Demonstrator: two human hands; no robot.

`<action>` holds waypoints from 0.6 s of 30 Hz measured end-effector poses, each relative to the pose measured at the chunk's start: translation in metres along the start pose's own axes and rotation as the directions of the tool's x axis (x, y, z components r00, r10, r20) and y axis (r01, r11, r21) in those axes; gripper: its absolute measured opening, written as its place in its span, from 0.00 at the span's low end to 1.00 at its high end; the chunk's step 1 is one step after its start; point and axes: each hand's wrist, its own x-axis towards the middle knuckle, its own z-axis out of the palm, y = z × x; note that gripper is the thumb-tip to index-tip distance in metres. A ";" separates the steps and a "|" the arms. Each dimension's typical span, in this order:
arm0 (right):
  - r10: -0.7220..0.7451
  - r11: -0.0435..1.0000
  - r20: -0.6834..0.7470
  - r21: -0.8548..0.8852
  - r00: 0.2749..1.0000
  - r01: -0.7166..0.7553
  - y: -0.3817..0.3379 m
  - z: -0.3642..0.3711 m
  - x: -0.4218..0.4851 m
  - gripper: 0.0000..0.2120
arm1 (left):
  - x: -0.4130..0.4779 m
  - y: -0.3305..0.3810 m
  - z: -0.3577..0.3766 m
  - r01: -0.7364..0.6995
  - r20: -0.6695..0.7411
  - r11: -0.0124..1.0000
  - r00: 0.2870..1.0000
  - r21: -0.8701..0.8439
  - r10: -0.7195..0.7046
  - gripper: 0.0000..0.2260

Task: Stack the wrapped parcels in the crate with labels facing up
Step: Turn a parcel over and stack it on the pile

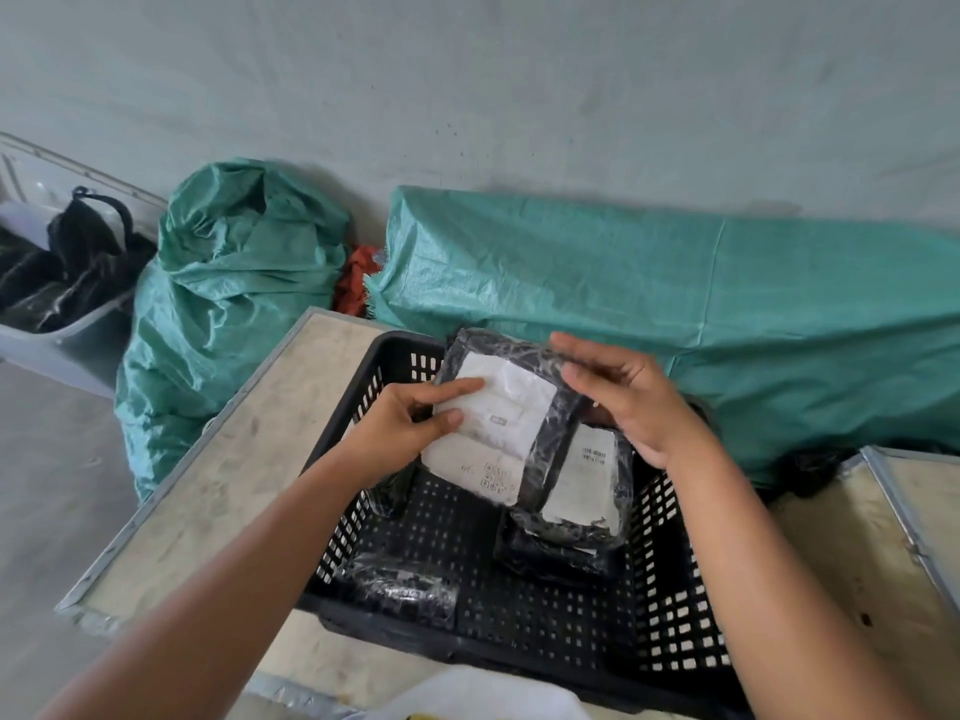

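Note:
A black perforated plastic crate stands on a worn table. Above it I hold a black film-wrapped parcel with a large white label facing up. My left hand grips its left edge, thumb on the label. My right hand holds its far right corner. Under it, at the crate's right, a stack of wrapped parcels lies with a white label up. Another small black parcel sits at the crate's front left, with no label showing.
The table has metal edging; a second tabletop adjoins on the right. Behind stand a stuffed green woven sack and a long green-covered bundle. A grey bin with black bags is at far left.

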 end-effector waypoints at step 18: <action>0.403 0.800 -0.220 -0.388 0.888 -0.459 0.126 0.120 0.012 0.41 | 0.025 -0.093 -0.013 0.437 -0.131 0.732 0.890 0.522 -0.438 0.32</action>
